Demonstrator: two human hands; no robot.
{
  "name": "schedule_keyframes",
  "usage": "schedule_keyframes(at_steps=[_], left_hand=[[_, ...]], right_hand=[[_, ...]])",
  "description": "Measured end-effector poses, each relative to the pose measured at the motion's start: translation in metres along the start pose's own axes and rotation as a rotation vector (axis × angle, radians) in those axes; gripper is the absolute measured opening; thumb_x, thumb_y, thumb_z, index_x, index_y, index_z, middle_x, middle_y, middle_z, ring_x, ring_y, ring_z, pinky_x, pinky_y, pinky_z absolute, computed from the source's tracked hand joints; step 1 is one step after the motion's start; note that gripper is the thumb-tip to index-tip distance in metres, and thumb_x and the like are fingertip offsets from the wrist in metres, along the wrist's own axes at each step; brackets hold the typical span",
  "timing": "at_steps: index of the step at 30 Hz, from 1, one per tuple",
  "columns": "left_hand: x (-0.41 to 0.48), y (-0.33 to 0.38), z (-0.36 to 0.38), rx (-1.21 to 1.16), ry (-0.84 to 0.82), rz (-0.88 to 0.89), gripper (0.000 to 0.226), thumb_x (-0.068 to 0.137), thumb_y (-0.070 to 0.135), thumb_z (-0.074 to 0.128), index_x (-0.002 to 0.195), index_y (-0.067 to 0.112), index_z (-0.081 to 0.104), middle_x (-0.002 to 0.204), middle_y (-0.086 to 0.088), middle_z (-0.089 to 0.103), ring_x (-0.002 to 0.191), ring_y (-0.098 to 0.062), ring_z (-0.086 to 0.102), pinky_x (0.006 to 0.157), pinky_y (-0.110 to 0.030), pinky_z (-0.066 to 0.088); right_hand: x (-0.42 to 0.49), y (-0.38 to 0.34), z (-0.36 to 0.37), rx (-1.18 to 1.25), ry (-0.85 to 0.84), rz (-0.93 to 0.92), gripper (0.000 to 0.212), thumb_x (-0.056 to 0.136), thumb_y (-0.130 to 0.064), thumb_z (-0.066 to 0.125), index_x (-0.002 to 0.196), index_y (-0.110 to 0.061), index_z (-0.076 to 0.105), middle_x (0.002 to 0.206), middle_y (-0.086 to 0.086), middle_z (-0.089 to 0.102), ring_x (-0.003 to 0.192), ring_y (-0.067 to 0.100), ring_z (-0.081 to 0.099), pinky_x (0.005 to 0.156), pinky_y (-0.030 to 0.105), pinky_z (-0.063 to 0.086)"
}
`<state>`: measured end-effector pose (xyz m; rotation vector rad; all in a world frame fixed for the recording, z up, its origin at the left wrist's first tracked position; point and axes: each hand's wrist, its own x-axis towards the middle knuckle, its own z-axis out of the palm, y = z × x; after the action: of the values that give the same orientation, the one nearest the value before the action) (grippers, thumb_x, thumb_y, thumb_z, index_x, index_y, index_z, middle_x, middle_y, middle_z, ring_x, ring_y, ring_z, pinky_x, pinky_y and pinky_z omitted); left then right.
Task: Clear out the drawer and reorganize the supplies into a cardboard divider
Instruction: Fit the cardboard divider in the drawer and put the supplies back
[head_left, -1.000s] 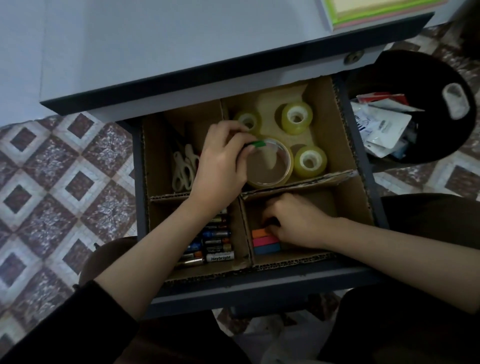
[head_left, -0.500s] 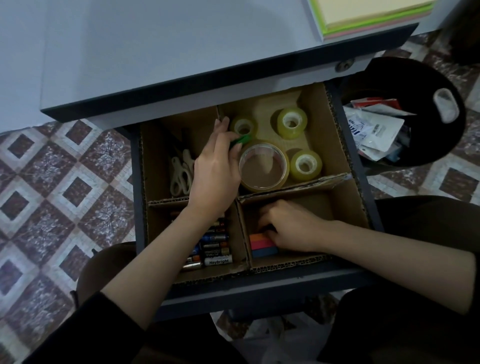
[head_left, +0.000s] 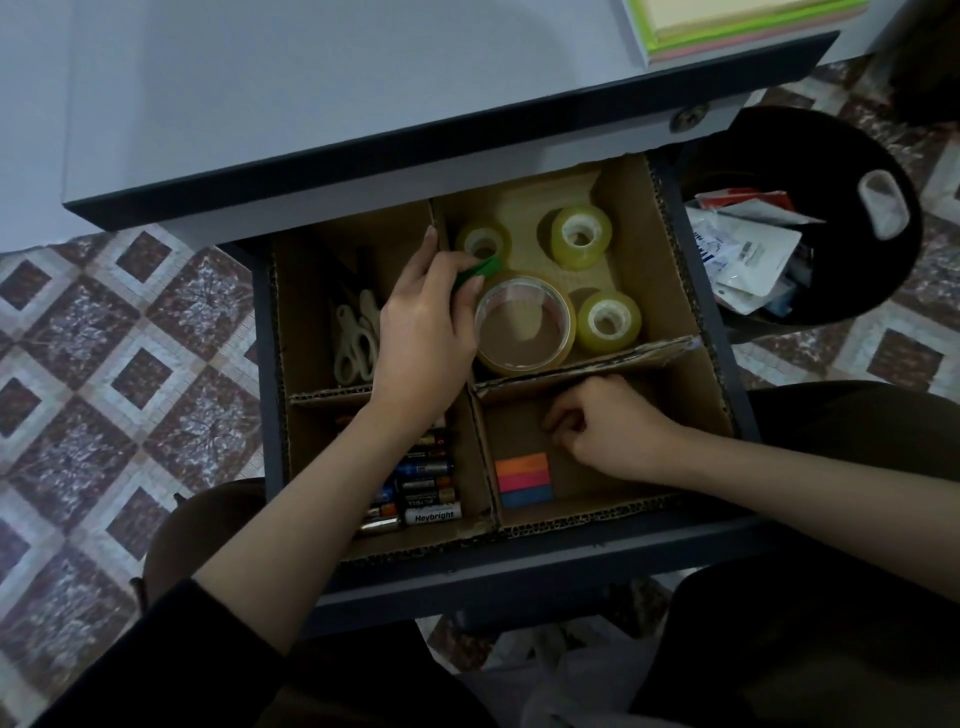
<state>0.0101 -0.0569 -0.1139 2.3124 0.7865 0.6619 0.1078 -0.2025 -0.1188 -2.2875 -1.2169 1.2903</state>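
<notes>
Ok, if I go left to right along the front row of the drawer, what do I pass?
batteries → sticky notes → right hand

open drawer holds four-cell cardboard divider; tape rolls far-right cell, batteries near-left cell.

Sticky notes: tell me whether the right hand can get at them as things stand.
Probably yes. The right hand lies in the same compartment as the sticky notes, just beside them, and nothing covers them.
</notes>
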Motion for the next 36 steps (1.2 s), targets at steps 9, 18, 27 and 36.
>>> schedule_keyframes(at_steps=[9,18,27,36], left_hand=[[0.0,0.0,0.0,0.031,-0.004,0.022,0.021,0.091,0.013,0.052,0.104,-0.001,0.061,0.128,-0.028,0.052,0.114,-0.037,0.057,0.083,-0.046,0.054],[0.007,0.003,-0.014,0.048,0.095,0.098,0.025,0.087,0.02,0.053,0.101,0.006,0.067,0.104,-0.004,0.06,0.102,-0.005,0.044,0.087,-0.015,0.041],[-0.021,0.061,-0.043,0.108,-0.695,0.015,0.025,0.088,0.023,0.058,0.112,0.019,0.062,0.1,0.014,0.057,0.087,0.006,0.053,0.081,-0.009,0.045],[-0.031,0.078,-0.008,0.623,-1.107,0.013,0.019,0.092,0.014,0.051,0.11,0.01,0.056,0.107,-0.008,0.056,0.097,-0.028,0.057,0.074,-0.035,0.046]], right_hand=[[0.004,-0.006,0.004,0.023,-0.063,0.078,0.022,0.088,-0.007,0.057,0.106,-0.009,0.07,0.1,0.005,0.068,0.079,0.007,0.054,0.071,0.021,0.045],[-0.028,-0.016,-0.036,0.099,-0.079,-0.149,0.011,0.088,-0.016,0.063,0.089,-0.02,0.072,0.072,-0.011,0.067,0.061,-0.002,0.061,0.059,0.01,0.049],[-0.011,0.023,-0.069,-0.132,0.713,-0.304,0.042,0.087,-0.027,0.048,0.122,-0.009,0.062,0.132,0.011,0.054,0.124,0.031,0.046,0.103,0.039,0.034],[0.006,0.035,-0.059,-0.072,0.713,-0.243,0.05,0.097,-0.013,0.045,0.143,0.001,0.03,0.155,0.013,0.021,0.145,0.024,0.011,0.114,0.024,0.005]])
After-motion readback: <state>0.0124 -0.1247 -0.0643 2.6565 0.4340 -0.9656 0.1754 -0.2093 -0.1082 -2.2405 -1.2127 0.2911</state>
